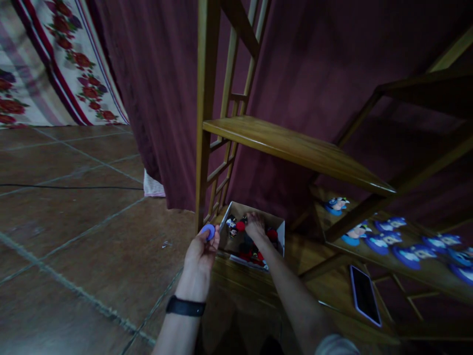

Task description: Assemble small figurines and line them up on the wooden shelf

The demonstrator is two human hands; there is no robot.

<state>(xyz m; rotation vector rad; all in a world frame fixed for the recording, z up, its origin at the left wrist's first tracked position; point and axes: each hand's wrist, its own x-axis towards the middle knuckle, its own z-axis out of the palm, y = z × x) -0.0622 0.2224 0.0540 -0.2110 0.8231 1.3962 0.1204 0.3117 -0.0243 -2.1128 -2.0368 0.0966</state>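
My left hand (202, 249), with a black band on the wrist, grips a small round purple disc (208, 231) between thumb and fingers. It is just left of an open cardboard box (280, 237) on the bottom shelf. My right hand (254, 224) reaches down inside that box. Its fingers are bent among small red, black and white figurines (232, 228), and its fingertips are partly hidden, so I cannot make out what they hold. A red round piece (240, 226) lies beside those fingers.
A wooden shelf unit (295, 148) stands before a dark purple curtain (162, 98). On the right shelf are several figurines on blue and purple round bases (384, 239). A phone (365, 296) lies on the lower board. A black cable (74, 187) crosses the tiled floor at left.
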